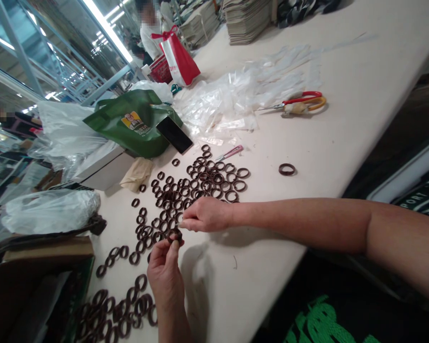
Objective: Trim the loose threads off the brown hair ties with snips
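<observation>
My left hand [166,267] is closed in a pinch on one small dark brown loop [173,236], shaped like a belt keeper loop, just above the table. Close to it, my right hand [209,214] has its thumb and fingers pressed together, pointing at that loop. Whatever sits between the right fingertips is too small to tell. A spread pile of similar brown loops [240,186] lies beyond both hands. More brown loops [124,326] are heaped on the near left, beside my left forearm.
A single loop [287,169] lies apart on the right. Around the pile are a pink-handled tool [233,152], a phone [174,135] against a green bag [128,124], and a folded cloth [137,174]. Red-and-orange scissors [302,103] lie by clear plastic bags [221,102]. A cardboard box [50,250] stands left.
</observation>
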Demonstrator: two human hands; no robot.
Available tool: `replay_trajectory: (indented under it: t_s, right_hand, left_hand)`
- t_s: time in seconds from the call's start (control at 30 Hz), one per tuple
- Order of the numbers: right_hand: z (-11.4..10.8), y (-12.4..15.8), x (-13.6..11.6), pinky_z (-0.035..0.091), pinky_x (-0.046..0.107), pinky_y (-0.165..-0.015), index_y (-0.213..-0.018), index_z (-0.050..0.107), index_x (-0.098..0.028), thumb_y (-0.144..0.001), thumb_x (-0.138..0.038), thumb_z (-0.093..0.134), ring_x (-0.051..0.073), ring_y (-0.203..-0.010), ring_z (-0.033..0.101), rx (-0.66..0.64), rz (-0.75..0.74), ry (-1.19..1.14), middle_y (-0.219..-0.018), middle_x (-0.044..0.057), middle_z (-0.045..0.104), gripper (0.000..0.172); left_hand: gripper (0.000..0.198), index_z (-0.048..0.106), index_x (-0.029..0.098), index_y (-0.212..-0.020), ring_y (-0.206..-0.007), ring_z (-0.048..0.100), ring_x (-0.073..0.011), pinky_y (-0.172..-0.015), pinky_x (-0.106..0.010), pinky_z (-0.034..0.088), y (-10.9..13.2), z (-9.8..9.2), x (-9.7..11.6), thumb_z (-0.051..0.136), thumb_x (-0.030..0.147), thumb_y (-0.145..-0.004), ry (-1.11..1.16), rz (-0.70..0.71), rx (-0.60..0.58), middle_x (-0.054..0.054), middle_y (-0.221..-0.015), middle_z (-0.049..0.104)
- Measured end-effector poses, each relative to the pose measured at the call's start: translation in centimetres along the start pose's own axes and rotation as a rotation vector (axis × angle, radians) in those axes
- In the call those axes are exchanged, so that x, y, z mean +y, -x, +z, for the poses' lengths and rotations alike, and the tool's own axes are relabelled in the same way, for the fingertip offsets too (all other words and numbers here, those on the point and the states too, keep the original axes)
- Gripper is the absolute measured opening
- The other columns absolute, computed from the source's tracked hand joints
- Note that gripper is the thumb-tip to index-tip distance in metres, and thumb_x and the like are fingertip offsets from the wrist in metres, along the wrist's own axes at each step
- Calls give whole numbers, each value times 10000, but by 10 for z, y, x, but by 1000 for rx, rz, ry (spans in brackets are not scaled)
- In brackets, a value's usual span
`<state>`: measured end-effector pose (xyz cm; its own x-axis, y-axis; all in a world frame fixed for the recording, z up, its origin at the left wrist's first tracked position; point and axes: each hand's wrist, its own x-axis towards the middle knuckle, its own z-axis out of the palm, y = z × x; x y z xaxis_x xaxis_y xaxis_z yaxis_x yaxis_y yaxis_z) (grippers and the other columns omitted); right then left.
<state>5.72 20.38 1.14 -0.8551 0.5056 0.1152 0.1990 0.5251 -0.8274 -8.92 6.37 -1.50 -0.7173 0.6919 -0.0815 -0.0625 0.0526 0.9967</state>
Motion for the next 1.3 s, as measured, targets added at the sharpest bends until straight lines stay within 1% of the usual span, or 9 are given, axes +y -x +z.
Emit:
replay_trajectory:
  t_s: [0.17, 0.27, 0.37, 0.5, 0.83, 1.0, 1.07, 1.17, 1.3]
  right_hand:
    - [5, -5, 7, 411, 178, -508, -858, 674, -122, -954, -430, 527, 101, -628, 559, 1, 221, -617, -705, 16, 662, 354]
    - [9, -4, 7, 417, 151, -478, -872, 682, -131, -884, -415, 631, 106, -683, 567, -80, 271, -767, -711, 9, 648, 289]
    - [11, -3, 4, 403, 137, -462, -826, 679, -134, -817, -325, 706, 91, -648, 546, -168, 282, -810, -663, -16, 618, 192]
    - [14, -2, 2, 383, 136, -440, -802, 679, -132, -821, -264, 696, 82, -608, 513, -178, 358, -822, -616, -31, 584, 135]
    - [19, -1, 5, 382, 156, -439, -792, 676, -131, -839, -380, 721, 77, -547, 488, -252, 382, -890, -605, -20, 565, 258]
    - [22, 0, 6, 375, 166, -454, -807, 666, -132, -867, -354, 652, 81, -551, 489, -232, 325, -790, -624, -20, 565, 231]
    - [20, 1, 5, 378, 178, -488, -789, 642, -136, -867, -345, 630, 85, -559, 495, -160, 269, -672, -627, -24, 572, 224]
    - [13, -2, 8, 349, 199, -534, -700, 579, -144, -843, -368, 643, 84, -553, 463, 41, 138, -397, -589, -38, 540, 273]
    - [-7, -8, 18, 348, 228, -600, -782, 624, -149, -836, -402, 641, 108, -613, 492, 295, 63, -40, -667, -16, 582, 260]
  left_hand:
    - [343, 647, 168, -717, -767, 682, -128, -820, -288, 570, 1, 3, 5, 893, 342, -552, 124, -102, -65, -7, -809, 721]
    - [370, 653, 166, -724, -767, 687, -130, -810, -272, 575, 1, 3, 5, 908, 357, -537, 147, -189, -136, -16, -809, 723]
    - [393, 664, 163, -737, -761, 691, -139, -773, -262, 583, 1, 3, 4, 923, 361, -517, 174, -288, -198, -30, -809, 725]
    - [400, 680, 166, -756, -635, 632, -88, -710, -246, 585, 0, 4, 5, 928, 363, -511, 237, -380, -202, -6, -769, 702]
    - [269, 708, 182, -808, -745, 619, -101, -694, -206, 554, 2, 1, 7, 863, 295, -620, 341, -446, -257, -18, -856, 683]
    - [255, 699, 165, -776, -725, 604, -108, -659, -204, 530, 5, 5, 8, 834, 345, -654, 275, -350, -317, -25, -806, 656]
    - [280, 694, 153, -761, -678, 585, -100, -641, -207, 516, 7, 6, 10, 828, 378, -660, 185, -273, -319, -26, -778, 650]
    - [328, 707, 150, -862, -675, 605, -108, -672, -226, 520, 6, -4, 18, 821, 391, -671, 32, -168, -206, -37, -789, 680]
    - [307, 699, 174, -859, -666, 621, -109, -668, -227, 521, 8, -45, 27, 809, 390, -670, 55, 95, 174, -11, -756, 687]
